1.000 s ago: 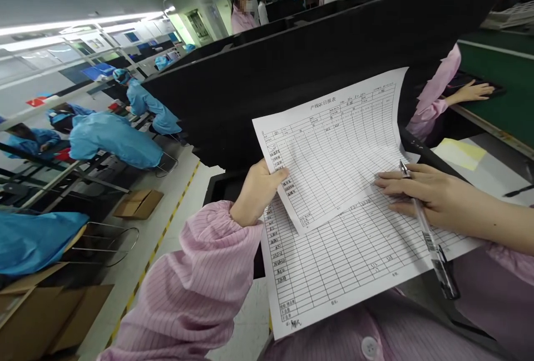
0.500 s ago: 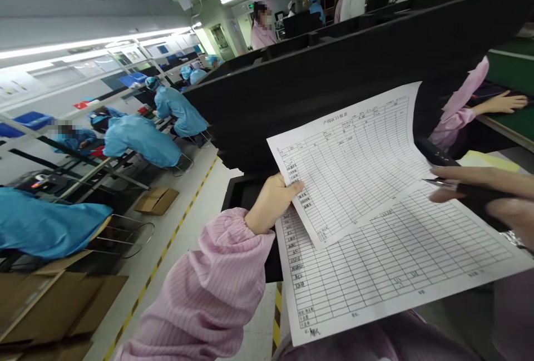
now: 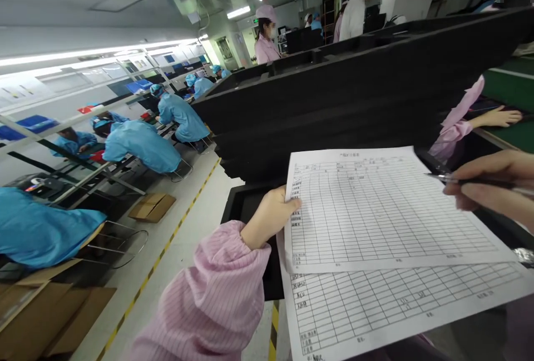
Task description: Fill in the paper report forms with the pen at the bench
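Observation:
My left hand (image 3: pixel 270 219) pinches the left edge of the top form sheet (image 3: pixel 384 211), a white page printed with a grid table. That sheet lies nearly flat over a second form sheet (image 3: pixel 396 300) below it. My right hand (image 3: pixel 496 186) hovers at the right edge of the top sheet, fingers closed on a pen (image 3: pixel 471 181) whose tip points left over the paper. Both sleeves are pink striped.
Stacked black trays (image 3: pixel 354 94) rise just behind the sheets. A co-worker's pink-sleeved hand (image 3: pixel 498 119) rests on a green bench at right. People in blue coats (image 3: pixel 142 141) sit at benches on the left, with cardboard boxes (image 3: pixel 152 207) on the floor. More people stand at the back.
The top sheet, curled up and held raised before, has been lowered flat onto the second sheet. My right hand lifted off the paper and moved right with the pen.

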A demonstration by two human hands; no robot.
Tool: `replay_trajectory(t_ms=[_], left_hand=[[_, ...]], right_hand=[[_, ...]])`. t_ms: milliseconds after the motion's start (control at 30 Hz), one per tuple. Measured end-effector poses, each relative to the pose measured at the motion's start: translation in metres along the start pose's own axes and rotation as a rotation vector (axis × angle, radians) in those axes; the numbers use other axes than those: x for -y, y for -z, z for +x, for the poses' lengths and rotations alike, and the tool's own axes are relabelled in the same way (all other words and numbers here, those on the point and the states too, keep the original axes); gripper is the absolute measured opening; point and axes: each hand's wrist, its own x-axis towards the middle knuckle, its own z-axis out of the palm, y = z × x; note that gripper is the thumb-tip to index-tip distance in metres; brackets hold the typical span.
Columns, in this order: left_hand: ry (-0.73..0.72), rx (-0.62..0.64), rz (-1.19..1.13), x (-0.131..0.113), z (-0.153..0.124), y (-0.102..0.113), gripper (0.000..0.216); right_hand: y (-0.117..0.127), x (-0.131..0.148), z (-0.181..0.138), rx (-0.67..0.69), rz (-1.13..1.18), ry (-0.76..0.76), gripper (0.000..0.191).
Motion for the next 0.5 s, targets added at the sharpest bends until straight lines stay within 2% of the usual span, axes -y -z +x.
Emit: replay_trajectory(t_ms=[100, 233, 333, 400, 500], left_hand=[[-0.017, -0.01, 0.063, -0.003, -0.003, -0.002, 0.016], [-0.033, -0.01, 0.125, -0.006, -0.005, -0.002, 0.021], [-0.027, -0.01, 0.191, -0.008, -0.006, -0.002, 0.023], [-0.013, -0.009, 0.244, -0.01, -0.007, -0.003, 0.024], [0.014, -0.011, 0.323, -0.011, -0.008, -0.004, 0.025]], right_hand=[[-0.003, 0.009, 0.005, 0.147, 0.172, -0.078, 0.067], [-0.012, 0.016, -0.001, 0.204, 0.334, -0.092, 0.06], [-0.018, 0.023, -0.006, 0.333, 0.472, -0.109, 0.058], [-0.02, 0.029, -0.008, 0.429, 0.528, -0.205, 0.059], [-0.025, 0.035, -0.011, 0.476, 0.577, -0.335, 0.051]])
